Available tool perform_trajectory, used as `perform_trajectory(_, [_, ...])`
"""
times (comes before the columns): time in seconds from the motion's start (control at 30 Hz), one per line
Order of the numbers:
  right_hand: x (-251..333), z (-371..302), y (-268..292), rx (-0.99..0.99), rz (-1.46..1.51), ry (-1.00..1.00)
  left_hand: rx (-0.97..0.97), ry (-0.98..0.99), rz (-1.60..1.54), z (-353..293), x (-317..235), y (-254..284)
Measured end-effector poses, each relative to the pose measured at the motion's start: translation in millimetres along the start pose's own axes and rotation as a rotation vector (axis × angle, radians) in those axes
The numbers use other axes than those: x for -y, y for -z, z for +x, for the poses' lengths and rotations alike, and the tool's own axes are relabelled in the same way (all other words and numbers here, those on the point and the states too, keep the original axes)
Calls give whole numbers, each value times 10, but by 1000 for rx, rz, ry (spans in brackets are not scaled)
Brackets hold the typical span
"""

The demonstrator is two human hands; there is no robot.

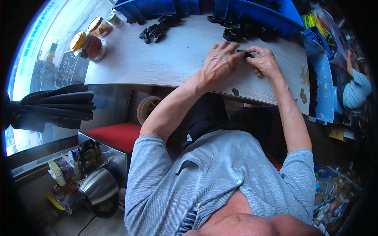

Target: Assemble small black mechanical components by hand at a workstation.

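Over the right half of the white table (157, 63), my two hands meet around a small black part (243, 52). My right hand (264, 62) pinches it between thumb and forefinger. Close against it from the left is my left hand (221, 62), palm down and smeared by motion, so I cannot make out whether its fingers grip the part. Just beyond my hands lies a pile of black plastic parts (246, 32). A second group of similar black parts (156, 31) rests farther left.
Two blue bins (157, 8) (256, 15) stand along the table's far edge. Jars with lids (88, 46) sit at the left. A light blue crate (325, 84) stands beyond the right edge. Below left are a red-topped cabinet (112, 135) and a metal kettle (99, 187). Another person (356, 88) is far right.
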State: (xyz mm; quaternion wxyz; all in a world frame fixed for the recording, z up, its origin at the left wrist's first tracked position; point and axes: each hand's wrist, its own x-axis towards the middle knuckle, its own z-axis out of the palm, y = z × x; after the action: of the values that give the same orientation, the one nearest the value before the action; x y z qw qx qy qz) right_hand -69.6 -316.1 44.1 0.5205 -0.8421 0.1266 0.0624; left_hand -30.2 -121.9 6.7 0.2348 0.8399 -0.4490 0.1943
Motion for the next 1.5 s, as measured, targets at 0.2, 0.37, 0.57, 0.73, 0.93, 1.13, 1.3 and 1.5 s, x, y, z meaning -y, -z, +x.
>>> perform_trajectory(0.2, [-53,-30,2,-57,78,38,-392,348,431,-389,916,620])
perform_trajectory(0.37, [-53,-57,5,-116,160,29,-38,543,529,-634,1300,870])
perform_trajectory(0.57, [-69,-111,159,-119,337,-43,-1,480,455,-600,1214,793])
perform_trajectory(0.73, [-293,-89,513,-240,440,-110,166,457,419,-408,1101,830])
perform_trajectory(0.93, [-442,41,1153,-746,561,-171,-213,543,-230,-345,939,665])
perform_trajectory(1.13, [-393,119,972,-582,448,-98,-304,576,-403,-403,710,439])
perform_trajectory(1.3, [-186,275,593,-383,253,-66,-174,394,190,-424,640,429])
perform_trajectory(1.5, [-128,461,385,-424,62,-67,-125,410,165,-394,592,438])
